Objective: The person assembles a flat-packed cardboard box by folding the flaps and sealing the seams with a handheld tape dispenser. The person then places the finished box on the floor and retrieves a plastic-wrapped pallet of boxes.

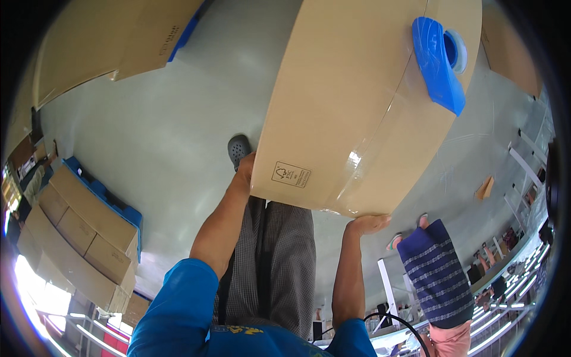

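Observation:
A large cardboard box (339, 116) fills the view in front of me, with clear tape along its top seam and a printed mark near one corner. My left hand (246, 166) holds the box at its near left corner, the fingers hidden behind the side. Against the near end, toward the right corner, lies my right hand (369, 224), its fingers partly under the edge. A blue tape dispenser (437, 67) with a tape roll (457, 51) rests on top of the box at its far right.
Stacked cartons (84, 232) on a blue pallet (107, 194) stand at left. More large cartons (116, 40) are at upper left. A person in a striped skirt (435, 272) stands at right, near white table legs (388, 285). A cardboard scrap (484, 187) lies on the floor.

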Available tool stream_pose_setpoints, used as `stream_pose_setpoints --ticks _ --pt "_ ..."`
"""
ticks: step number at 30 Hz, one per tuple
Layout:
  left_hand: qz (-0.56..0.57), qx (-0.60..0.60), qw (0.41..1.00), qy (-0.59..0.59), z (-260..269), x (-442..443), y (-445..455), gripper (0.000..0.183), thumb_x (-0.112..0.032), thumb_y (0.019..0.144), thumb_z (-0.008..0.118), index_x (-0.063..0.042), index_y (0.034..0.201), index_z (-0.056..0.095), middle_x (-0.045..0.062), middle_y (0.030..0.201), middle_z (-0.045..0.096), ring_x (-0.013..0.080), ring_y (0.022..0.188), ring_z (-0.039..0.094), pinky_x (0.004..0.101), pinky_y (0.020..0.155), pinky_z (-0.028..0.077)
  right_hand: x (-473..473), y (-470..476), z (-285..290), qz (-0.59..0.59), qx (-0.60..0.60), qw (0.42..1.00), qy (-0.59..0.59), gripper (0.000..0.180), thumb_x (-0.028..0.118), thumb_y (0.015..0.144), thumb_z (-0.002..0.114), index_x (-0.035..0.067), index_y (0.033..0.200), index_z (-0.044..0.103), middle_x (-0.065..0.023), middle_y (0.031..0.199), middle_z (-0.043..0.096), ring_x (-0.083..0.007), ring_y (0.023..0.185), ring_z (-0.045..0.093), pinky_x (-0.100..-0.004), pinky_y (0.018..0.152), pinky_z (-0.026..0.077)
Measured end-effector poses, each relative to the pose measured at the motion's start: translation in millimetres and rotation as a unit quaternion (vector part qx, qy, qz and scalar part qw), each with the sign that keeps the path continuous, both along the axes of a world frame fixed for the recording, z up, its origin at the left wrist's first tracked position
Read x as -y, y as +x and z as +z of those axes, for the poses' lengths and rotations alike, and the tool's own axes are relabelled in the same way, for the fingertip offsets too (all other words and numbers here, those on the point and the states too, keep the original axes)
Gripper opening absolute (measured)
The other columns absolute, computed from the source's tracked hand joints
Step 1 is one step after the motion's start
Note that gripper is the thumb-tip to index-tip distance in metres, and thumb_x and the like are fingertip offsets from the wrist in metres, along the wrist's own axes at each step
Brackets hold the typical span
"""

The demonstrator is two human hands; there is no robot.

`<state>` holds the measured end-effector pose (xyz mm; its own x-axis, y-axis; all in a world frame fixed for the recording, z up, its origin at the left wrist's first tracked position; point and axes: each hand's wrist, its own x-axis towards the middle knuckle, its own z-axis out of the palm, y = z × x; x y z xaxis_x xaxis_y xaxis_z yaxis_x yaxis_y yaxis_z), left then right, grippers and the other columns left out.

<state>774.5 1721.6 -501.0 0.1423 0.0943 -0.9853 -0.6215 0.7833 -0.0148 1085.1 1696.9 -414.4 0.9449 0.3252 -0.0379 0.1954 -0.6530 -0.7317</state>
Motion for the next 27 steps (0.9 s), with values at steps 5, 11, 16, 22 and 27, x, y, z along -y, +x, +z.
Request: stream_pose_setpoints --ticks 5,11,16,22,27 --pt "-0.015 0.026 0.999 -0.009 -35 -10 -2 0.04 -0.03 0.101 0.046 -0.002 0.126 0.057 0.011 0.111 0.068 0.0254 0.091 0.067 0.0362 0.079 0.054 7 2 -2 -0.018 -0.004 1.0 0.004 0.054 0.044 0.105 0.03 -0.006 0.1 0.052 -0.0161 0.1 0.053 -0.0261 0.088 0.053 -0.04 0.08 0.046" --pt "-0.029 0.025 0.999 -0.008 -21 -25 -13 0.042 -0.032 0.101 0.047 -0.001 0.128 0.056 0.011 0.111 0.068 0.0243 0.092 0.067 0.0363 0.08 0.054 11 4 -3 0.006 0.025 0.999 -0.036 0.054 0.047 0.103 0.031 -0.003 0.096 0.051 -0.0141 0.098 0.053 -0.0248 0.088 0.052 -0.0405 0.082 0.044" --pt "-0.074 -0.053 0.995 0.028 67 -30 -9 0.046 -0.038 0.102 0.048 -0.001 0.129 0.056 0.009 0.115 0.066 0.0214 0.099 0.065 0.0355 0.086 0.052 2 9 -5 0.014 0.001 0.998 -0.069 0.057 0.048 0.104 0.029 -0.003 0.107 0.053 -0.0169 0.103 0.054 -0.0298 0.094 0.054 -0.0417 0.087 0.043" --pt "-0.155 -0.066 0.957 0.238 134 -60 2 0.059 -0.045 0.105 0.039 -0.006 0.148 0.035 0.009 0.145 0.045 0.02 0.14 0.034 0.0377 0.116 0.022 -15 17 -7 -0.014 -0.026 0.997 -0.072 0.053 0.045 0.105 0.032 -0.002 0.115 0.052 -0.0201 0.11 0.058 -0.0335 0.098 0.057 -0.0416 0.086 0.046" --pt "-0.306 -0.119 0.91 0.252 140 -82 15 0.087 -0.046 0.096 0.058 -0.005 0.155 0.008 0.019 0.156 0.023 0.0277 0.145 0.023 0.0408 0.116 0.025 -7 14 -6 -0.005 -0.011 0.984 -0.177 0.048 0.04 0.105 0.033 -0.003 0.11 0.055 -0.0254 0.099 0.063 -0.0439 0.09 0.06 -0.0511 0.077 0.048"
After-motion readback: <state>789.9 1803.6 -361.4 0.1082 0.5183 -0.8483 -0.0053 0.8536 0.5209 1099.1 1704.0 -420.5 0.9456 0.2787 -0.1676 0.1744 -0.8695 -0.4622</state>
